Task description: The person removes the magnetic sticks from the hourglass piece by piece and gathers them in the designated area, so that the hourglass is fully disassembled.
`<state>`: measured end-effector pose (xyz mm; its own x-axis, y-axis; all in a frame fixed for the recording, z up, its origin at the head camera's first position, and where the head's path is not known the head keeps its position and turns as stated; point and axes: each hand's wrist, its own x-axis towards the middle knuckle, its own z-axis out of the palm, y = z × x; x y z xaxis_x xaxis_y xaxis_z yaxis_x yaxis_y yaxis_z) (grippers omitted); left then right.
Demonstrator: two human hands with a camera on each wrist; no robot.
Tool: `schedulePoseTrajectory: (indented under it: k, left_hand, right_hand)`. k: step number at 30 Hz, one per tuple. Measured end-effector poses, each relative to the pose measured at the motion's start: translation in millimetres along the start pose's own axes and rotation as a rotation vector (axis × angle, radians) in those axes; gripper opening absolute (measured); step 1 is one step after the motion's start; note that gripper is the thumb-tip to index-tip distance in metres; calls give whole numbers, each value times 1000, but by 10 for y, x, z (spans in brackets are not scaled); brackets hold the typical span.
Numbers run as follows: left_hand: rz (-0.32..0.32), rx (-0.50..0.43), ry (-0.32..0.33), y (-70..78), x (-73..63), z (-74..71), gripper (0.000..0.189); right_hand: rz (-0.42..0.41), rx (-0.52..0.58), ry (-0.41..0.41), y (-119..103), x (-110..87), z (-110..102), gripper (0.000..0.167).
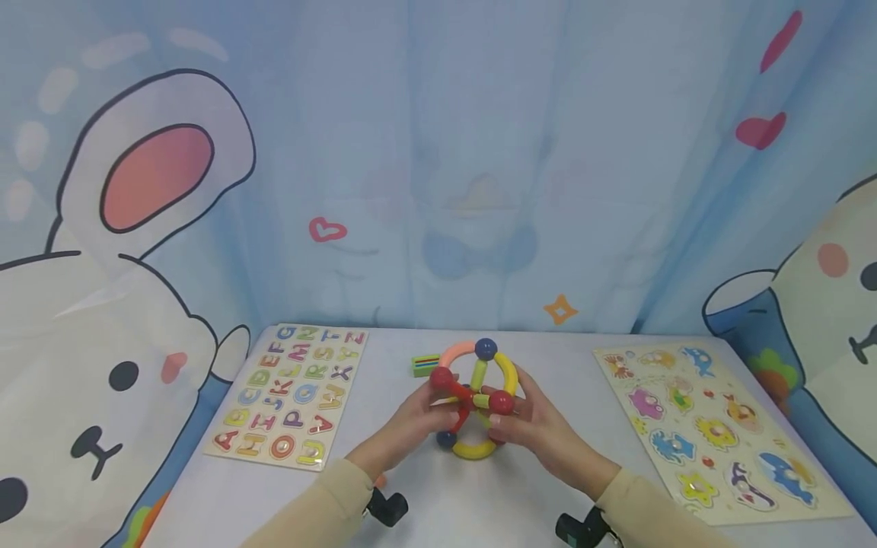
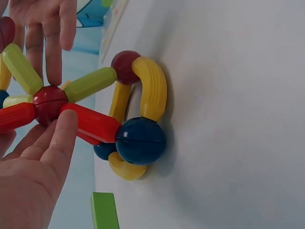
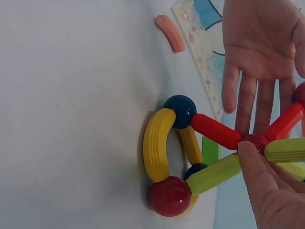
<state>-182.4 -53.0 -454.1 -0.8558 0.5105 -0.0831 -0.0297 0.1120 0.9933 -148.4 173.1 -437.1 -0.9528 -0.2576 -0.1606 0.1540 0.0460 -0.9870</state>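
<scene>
Both hands hold a ball-and-stick magnetic toy (image 1: 479, 374) made of red and blue balls joined by straight and curved sticks. On its left side, my left hand (image 1: 409, 423) grips it with the thumb in front. My right hand (image 1: 552, 435) grips the other side, thumb also in front. In the left wrist view a red stick (image 2: 95, 125) runs from a central red ball (image 2: 49, 106) to a blue ball (image 2: 141, 141). Curved yellow sticks (image 3: 156, 148) form the ring nearest the table. Some fingers are hidden behind the toy.
A striped green block (image 1: 425, 366) lies behind the toy. To the left is an alphabet board (image 1: 307, 435), to the right an animal puzzle board (image 1: 820, 508). An orange curved stick (image 3: 170, 34) lies near my left wrist. A printed blue curtain (image 1: 479, 137) hangs behind the white table (image 1: 521, 510).
</scene>
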Motion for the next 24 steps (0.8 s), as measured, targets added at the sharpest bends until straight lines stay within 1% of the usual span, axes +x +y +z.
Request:
schedulePoseTrajectory:
  k: [4,8,13,18,20,24]
  left_hand:
    - [-5,-19,11,-6,-36,33,62]
    - [-12,-7,27,-9,-81,62,59]
    - [9,-14,14,-28,-127,119,58]
    - [7,-36,14,-45,-190,203,58]
    - [10,-28,15,-45,-216,224,57]
    - [29,39,30,-41,-234,214,61]
  right_hand:
    - [-1,-15,2,12,8,-12,95]
    - [-13,-23,0,24,6,-32,94]
    - [-42,-62,-1,35,-12,-66,90]
    - [-45,-92,4,37,-15,-95,89]
    - [-40,-91,3,41,-13,-103,88]
    - [-23,-75,15,56,-24,-96,87]
